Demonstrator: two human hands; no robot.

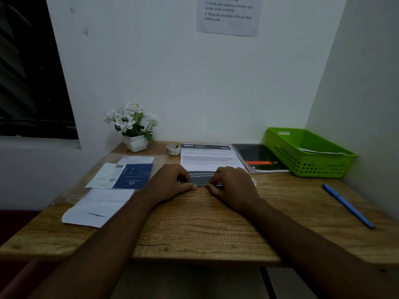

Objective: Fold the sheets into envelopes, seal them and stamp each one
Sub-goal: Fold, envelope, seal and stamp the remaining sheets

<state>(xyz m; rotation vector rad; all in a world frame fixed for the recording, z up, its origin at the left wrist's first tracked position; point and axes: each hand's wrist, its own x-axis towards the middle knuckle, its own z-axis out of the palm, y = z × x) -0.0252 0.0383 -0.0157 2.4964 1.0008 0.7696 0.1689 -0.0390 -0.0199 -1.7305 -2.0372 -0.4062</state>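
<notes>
A printed sheet [207, 158] with a dark header and a dark band lies flat in the middle of the wooden table [194, 223]. My left hand [172, 182] and my right hand [233, 184] sit side by side on its near edge. The fingers of both curl and pinch that edge, which lifts slightly off the wood. A roll of tape [173, 149] stands behind the sheet. A blue and white leaflet [123, 175] and a plain white folded sheet [99, 208] lie to the left.
A green plastic basket [308, 154] holding paper stands at the back right, with a black booklet [261, 157] beside it. A blue pen [347, 205] lies near the right edge. A white flower pot [135, 130] stands at the back left. An instruction sheet [228, 16] hangs on the wall.
</notes>
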